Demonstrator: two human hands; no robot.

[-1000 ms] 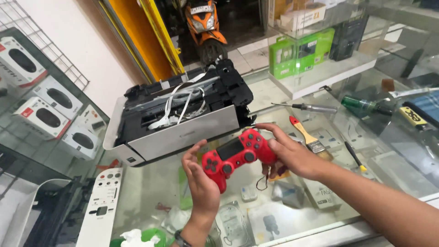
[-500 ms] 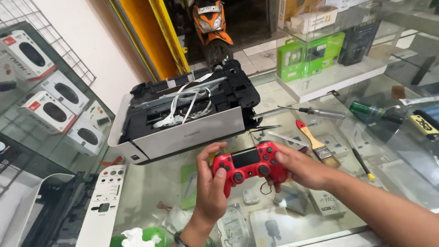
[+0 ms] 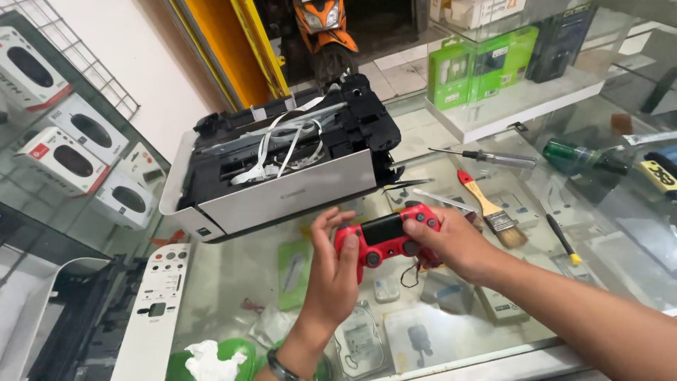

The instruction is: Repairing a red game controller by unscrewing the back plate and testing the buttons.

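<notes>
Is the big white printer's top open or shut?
Open. The printer has no cover on top, so its black insides and loose white ribbon cables show.

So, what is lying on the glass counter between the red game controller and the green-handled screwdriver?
In the head view, a paintbrush with a red and wooden handle lies between the red game controller and the green-handled screwdriver; a small yellow-tipped tool lies beside it.

Red controller (image 3: 384, 240) now level, lower.
</notes>
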